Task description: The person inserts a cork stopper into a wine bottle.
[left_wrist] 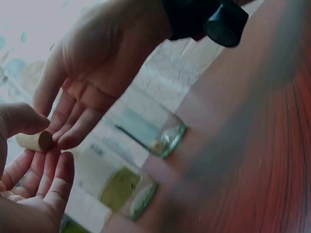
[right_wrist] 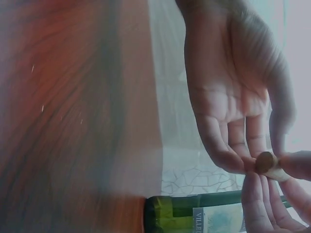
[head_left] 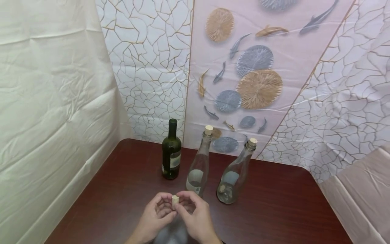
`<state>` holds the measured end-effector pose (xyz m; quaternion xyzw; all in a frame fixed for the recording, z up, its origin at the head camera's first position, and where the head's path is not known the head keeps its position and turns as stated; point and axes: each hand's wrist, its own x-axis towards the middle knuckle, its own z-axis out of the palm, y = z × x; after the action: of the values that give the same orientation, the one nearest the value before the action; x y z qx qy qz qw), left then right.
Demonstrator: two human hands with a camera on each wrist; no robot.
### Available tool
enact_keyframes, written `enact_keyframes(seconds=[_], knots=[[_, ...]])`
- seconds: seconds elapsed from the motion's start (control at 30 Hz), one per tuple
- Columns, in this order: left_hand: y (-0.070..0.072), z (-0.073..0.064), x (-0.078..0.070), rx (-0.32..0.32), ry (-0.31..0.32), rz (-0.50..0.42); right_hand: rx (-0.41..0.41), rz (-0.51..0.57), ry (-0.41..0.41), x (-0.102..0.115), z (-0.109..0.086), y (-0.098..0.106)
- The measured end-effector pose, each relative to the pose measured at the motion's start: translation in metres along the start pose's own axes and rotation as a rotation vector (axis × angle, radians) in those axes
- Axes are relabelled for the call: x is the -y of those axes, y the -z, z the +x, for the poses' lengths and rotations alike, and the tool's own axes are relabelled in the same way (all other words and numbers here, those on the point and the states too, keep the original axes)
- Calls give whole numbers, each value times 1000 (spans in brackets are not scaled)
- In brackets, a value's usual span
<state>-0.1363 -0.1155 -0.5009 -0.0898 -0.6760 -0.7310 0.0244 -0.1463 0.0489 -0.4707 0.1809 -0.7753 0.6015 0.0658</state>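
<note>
Both hands meet low over the table [head_left: 274,210], near edge, w/ a cork [head_left: 175,200] pinched between them. Left hand [head_left: 155,217] has thumb and fingertips curled onto the cork's left side; right hand [head_left: 195,217] nips it from the right w/ thumb and forefinger, other fingers loosely bent. Cork stands upright in the head view, in the air, not touching the table.

Handling, as I judge it: v. light, dry, slightly springy, rough enough not to slip, and it can crumble at the rim if squeezed hard. Best held round the sides, mid-length, ends left free.

It's a short pale cylinder w/ a browner flat end.

Behind: dark green bottle [head_left: 171,152], glossy glass w/ label, mouth open, no stopper. Two clear bottles, the mid one [head_left: 199,166] and the right one [head_left: 236,174], each corked, labels pale. Table is smooth reddish-brown w/ rounded corners. Backdrop is wrinkled printed sheet: crackle pattern, fish, round leaf shapes.
</note>
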Motion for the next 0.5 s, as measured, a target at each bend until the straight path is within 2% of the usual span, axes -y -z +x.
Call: enact_keyframes(seconds=[0.17,0.37,0.5], knots=[[-8,-2,-3,-51,0,26,-1,93,-91,5,-5,3],[-12,-3,-3,-46,12,59,0,110,-117,4,-8,6],[-14,-3,-4,-47,45,49,-7,104,-121,2,-9,7]])
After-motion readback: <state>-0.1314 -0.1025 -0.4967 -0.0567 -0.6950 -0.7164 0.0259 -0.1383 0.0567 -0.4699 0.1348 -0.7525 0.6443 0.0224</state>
